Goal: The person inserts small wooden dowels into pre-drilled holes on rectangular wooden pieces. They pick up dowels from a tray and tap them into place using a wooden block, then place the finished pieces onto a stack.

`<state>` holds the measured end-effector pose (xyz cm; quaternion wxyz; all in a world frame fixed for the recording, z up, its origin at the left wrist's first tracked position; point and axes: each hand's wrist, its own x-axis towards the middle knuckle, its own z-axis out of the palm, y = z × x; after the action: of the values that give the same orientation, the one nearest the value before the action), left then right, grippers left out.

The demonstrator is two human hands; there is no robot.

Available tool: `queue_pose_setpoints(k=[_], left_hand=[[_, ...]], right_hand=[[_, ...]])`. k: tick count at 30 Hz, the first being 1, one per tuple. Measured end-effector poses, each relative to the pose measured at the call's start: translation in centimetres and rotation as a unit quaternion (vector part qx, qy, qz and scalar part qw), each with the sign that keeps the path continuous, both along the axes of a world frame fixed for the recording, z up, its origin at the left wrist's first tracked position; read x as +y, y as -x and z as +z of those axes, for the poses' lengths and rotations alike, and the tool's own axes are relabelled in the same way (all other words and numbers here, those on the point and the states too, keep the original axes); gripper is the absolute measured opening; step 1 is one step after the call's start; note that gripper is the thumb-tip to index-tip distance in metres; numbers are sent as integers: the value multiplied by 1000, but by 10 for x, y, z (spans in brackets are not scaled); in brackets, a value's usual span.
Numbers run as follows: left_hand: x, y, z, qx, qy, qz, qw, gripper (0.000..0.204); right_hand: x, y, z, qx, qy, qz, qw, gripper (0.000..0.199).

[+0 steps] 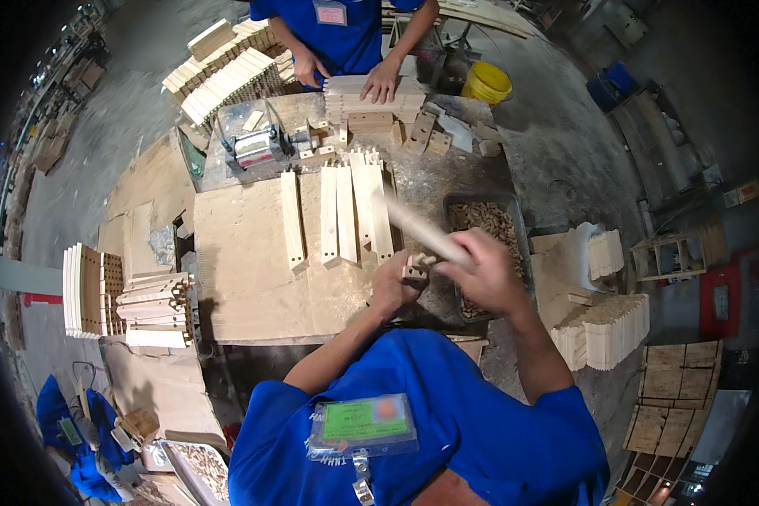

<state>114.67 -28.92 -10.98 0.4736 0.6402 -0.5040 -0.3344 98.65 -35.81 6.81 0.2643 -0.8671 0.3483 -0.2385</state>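
Note:
My right hand [487,274] is wrapped round a pale round wooden stick [426,229], smeared by motion, which slants up and left over the bench. Just left of it, my left hand [392,287] grips a wooden piece with holes in its end [414,272]; its full length is hidden. Small dowels [427,260] show at that end, between the hands; whether they sit in the holes I cannot tell. Beyond my left hand lie several wooden slats [347,215] with drilled ends, some with dowels at the far end. A single slat [293,221] lies apart to their left.
A dark tray [521,221] of dowels stands by my right hand. Across the bench, a co-worker's hands [383,82] rest at a row of slats. A metal clamp device [257,148] sits far left. Stacked slats [80,291] stand left, more stacks [607,333] right; a yellow bucket [487,83] is behind.

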Motion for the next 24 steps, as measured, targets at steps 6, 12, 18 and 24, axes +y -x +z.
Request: queue_pose_setpoints(k=[6,12,18,24], left_hand=[[3,-19,12,-11,31,52,998,29],[-1,-18,10,-35,51,42,997,30],[2,-14,11,7,32,49,998,28],[0,-26,2,-72,103,49,991,32]], right_hand=[[55,26,26,-295,-92,-141,941,38],[57,26,-23,140,-124,-79,979,31],[73,36,-46,-83,-59,-118,988,30],[57,30,-69,-49,-122,-127,983,20]])
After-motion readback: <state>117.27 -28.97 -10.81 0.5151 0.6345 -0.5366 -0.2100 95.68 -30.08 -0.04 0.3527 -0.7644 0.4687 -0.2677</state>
